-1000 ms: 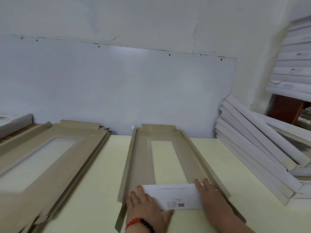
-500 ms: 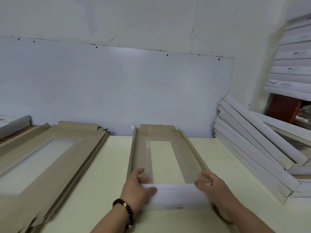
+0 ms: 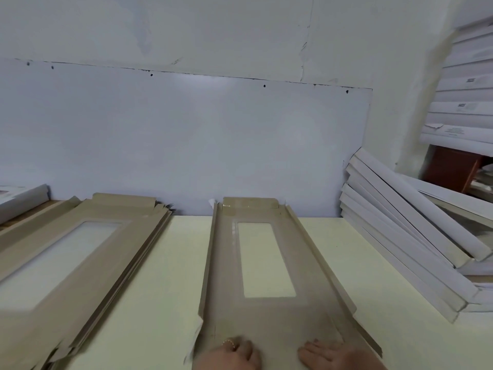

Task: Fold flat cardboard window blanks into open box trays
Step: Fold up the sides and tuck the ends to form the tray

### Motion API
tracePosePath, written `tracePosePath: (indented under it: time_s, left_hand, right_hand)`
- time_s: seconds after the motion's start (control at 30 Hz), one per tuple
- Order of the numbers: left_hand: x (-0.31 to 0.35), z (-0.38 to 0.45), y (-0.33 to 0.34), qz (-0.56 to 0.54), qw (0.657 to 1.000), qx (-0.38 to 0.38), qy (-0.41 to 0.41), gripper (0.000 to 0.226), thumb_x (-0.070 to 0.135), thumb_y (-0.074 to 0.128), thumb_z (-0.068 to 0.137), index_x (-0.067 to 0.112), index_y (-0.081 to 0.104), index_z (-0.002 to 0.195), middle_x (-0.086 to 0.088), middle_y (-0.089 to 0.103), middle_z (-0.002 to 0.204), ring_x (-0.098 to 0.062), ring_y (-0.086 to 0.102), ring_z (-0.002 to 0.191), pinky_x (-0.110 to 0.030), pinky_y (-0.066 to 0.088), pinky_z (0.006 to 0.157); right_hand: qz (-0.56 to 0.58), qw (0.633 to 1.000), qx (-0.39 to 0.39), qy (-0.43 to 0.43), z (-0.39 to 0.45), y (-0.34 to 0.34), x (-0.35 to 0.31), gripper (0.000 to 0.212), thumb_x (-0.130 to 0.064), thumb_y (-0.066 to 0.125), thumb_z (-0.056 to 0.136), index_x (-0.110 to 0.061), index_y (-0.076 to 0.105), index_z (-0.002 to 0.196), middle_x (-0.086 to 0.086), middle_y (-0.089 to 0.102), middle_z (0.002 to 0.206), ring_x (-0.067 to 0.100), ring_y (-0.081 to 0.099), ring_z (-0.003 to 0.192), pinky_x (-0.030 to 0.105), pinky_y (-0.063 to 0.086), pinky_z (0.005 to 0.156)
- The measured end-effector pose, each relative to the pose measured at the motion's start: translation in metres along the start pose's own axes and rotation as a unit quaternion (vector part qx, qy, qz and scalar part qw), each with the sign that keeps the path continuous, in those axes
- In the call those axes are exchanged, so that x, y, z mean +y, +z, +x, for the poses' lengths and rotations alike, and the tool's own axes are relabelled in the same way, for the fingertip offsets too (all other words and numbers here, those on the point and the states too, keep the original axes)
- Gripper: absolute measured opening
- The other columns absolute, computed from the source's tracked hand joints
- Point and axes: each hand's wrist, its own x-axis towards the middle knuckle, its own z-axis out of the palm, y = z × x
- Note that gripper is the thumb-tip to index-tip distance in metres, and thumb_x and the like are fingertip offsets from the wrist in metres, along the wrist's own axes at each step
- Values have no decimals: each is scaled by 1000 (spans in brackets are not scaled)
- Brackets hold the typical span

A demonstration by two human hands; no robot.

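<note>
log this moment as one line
step: pressing near end flat | hands: left, right on blank | side flaps: raised

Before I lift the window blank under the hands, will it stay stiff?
Probably not: the window blank is one long thin sheet, so it may sag. Its raised side flaps may add some stiffness. The glossy window film looks flexible and slippery.

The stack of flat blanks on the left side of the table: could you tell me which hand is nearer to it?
Left. The left hand lies on the near end of the centre blank, nearer the stack of flat blanks; the right hand is farther right.
</note>
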Motion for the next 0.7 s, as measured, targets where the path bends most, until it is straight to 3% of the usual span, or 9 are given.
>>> tracePosePath:
  time_s: [0.03,0.1,0.17,0.2,0.27,0.43,0.5,0.57,0.7]
  left_hand:
    - [-2,0,4,-44,997,-57,12,49,60,77,57,27,76,94,9,72,94,-13,70,83,-24,57,73]
    - [-6,8,10,-51,998,-33,-34,44,36,44,97,20,45,138,-6,49,141,-27,49,127,-39,40,104]
    - [-12,15,-3,-75,992,-79,-69,40,30,34,100,27,35,140,-11,48,140,-31,48,126,-41,39,101]
    - [-15,18,-9,-85,989,-88,-81,37,31,33,100,29,36,137,-12,54,133,-32,52,121,-40,42,96]
    - [-19,24,-10,-97,987,-68,-108,32,33,33,99,27,39,131,-12,60,124,-33,56,114,-39,44,89]
    - [-13,47,4,-74,985,-61,-143,43,45,34,98,20,37,134,-9,50,133,-30,46,121,-42,38,95]
    - [-9,52,14,-71,983,-42,-163,52,50,29,98,20,29,141,-9,42,139,-29,38,127,-44,32,101]
    - [-5,55,23,-86,979,-25,-184,58,48,24,99,21,16,149,-7,30,148,-28,27,135,-44,22,110]
    - [-8,54,32,-95,975,-42,-197,59,41,16,101,22,-5,154,-4,-6,161,-31,-10,147,-49,-6,117]
  right_hand:
    - [-15,1000,-6,13,-1,6,-1,13,-80,53,47,-80,41,53,-46,57,71,-28,53,65,-6,38,61]
    - [41,999,13,4,-2,16,-9,26,-83,67,34,-66,56,50,-42,48,47,-22,46,42,-3,35,44]
    - [147,988,-46,11,5,10,-13,28,-69,77,54,-51,69,74,-29,65,67,-12,60,59,6,45,56]
    - [119,992,49,-8,13,19,-7,30,-63,65,76,-44,67,99,-21,70,91,-4,65,82,13,49,73]
    - [143,988,38,32,25,27,4,36,-55,42,94,-38,55,124,-12,64,122,9,59,111,22,43,92]
    - [37,998,-16,47,55,50,-15,43,-51,32,99,-32,47,135,-3,53,133,22,54,117,33,41,96]
    - [-4,998,42,47,61,57,-25,41,-56,54,88,-32,62,120,-6,61,113,16,63,99,31,49,83]
    - [30,996,70,49,62,59,-38,48,-57,82,51,-35,75,93,-14,68,90,6,67,75,20,53,66]
    - [54,990,118,52,66,75,-49,68,-50,91,30,-33,78,94,-11,72,106,7,71,90,29,43,85]
